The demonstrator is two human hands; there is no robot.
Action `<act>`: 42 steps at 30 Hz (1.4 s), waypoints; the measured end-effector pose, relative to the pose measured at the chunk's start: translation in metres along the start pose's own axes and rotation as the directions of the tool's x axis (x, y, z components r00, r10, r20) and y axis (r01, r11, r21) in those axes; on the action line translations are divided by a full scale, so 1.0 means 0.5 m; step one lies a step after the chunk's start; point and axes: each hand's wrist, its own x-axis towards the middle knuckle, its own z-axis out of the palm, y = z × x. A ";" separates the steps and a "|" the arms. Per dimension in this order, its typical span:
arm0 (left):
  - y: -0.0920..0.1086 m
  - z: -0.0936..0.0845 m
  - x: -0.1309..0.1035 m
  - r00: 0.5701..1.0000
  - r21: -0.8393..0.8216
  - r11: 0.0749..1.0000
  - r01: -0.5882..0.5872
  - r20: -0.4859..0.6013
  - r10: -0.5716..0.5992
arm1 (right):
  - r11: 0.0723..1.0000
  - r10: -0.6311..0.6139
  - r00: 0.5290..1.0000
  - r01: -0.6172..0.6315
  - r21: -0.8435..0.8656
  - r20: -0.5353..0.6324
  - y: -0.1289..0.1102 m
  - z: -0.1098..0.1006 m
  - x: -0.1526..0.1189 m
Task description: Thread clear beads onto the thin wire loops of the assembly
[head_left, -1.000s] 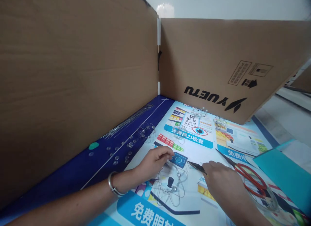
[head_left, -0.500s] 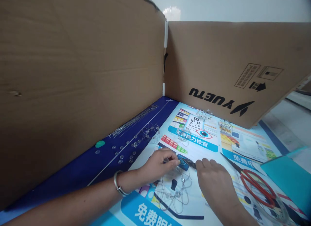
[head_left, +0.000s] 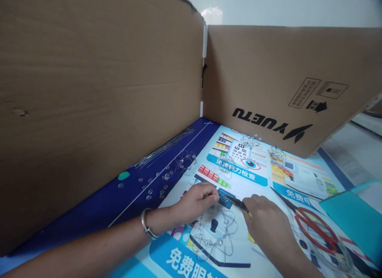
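The beaded wire piece (head_left: pixel 220 242) is seen between the arms. At its far-left edge, the left hand (head_left: pixel 198 201) is pinched, apparently on its wire. To its right, pliers (head_left: pixel 238 204) are grasped in the closed right hand (head_left: pixel 267 220); their tips have been brought nearer the pinch, where work is now centred.

Cardboard hemmed us in, with a left panel (head_left: pixel 101 87) and a far panel (head_left: pixel 262 71) standing upright, though the air above our hands gave passage. Pliers (head_left: pixel 234 200) bridged the gap between our left hand (head_left: pixel 198 202) and right hand (head_left: pixel 264 216), with beaded wire loops (head_left: pixel 220 242) below. We had a narrow strip before the red-handled scissors (head_left: pixel 305 222); loose beads (head_left: pixel 150 192) dotted the left side.
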 end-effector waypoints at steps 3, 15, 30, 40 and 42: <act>-0.001 0.000 0.001 0.999 0.012 0.999 -0.031 0.015 0.031 | 0.994 0.012 1.000 -0.015 0.108 0.028 0.013 -0.001 0.004; 0.000 0.001 0.001 0.998 0.081 0.995 -0.065 -0.006 0.065 | 0.917 -0.006 0.979 -0.077 0.392 0.205 0.013 -0.002 0.005; 0.001 0.000 -0.001 0.994 0.212 0.974 -0.077 -0.062 0.092 | 0.892 -0.022 0.967 -0.096 0.441 0.255 0.005 -0.001 0.002; -0.001 -0.001 -0.005 0.994 0.196 0.977 -0.084 -0.054 0.096 | 0.969 0.009 0.974 -0.065 0.240 0.228 -0.002 0.012 -0.007; 0.000 -0.004 -0.004 0.995 0.160 0.984 -0.084 -0.043 0.092 | 0.977 0.022 0.980 -0.063 0.204 0.199 0.003 0.017 -0.010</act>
